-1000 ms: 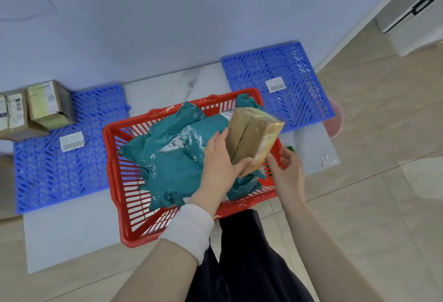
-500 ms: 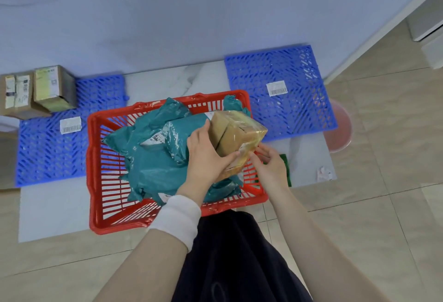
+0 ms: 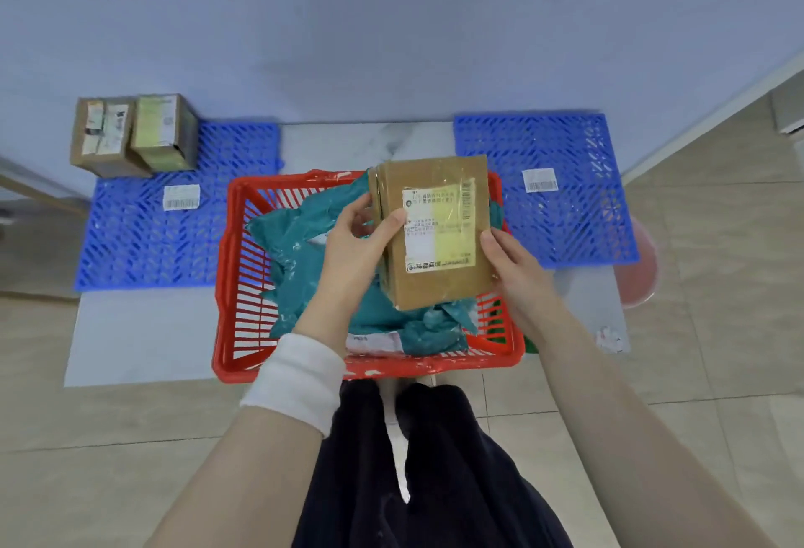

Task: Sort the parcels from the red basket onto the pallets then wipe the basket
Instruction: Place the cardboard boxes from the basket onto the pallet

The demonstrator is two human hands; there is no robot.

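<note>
I hold a brown cardboard parcel (image 3: 439, 282) upright above the red basket (image 3: 243, 286), its shipping label facing me. My left hand (image 3: 352, 242) grips its left edge, thumb on the label side. My right hand (image 3: 513, 269) grips its right edge. Several teal plastic mailer bags (image 3: 300, 234) lie crumpled in the basket under the parcel. A blue pallet (image 3: 143, 242) lies left of the basket with two cardboard boxes (image 3: 130, 134) at its far corner. Another blue pallet (image 3: 578, 216) lies to the right, bearing only a barcode label (image 3: 539, 180).
The basket and pallets sit on a pale mat (image 3: 143, 338) against a light blue wall. A pink round tub (image 3: 639, 273) peeks out beyond the right pallet. A barcode label (image 3: 181, 197) is on the left pallet. Tiled floor surrounds the mat.
The parcel has been turned in both hands so its label side now faces me, and it sits higher and more upright. The view has swung to centre on the basket.
</note>
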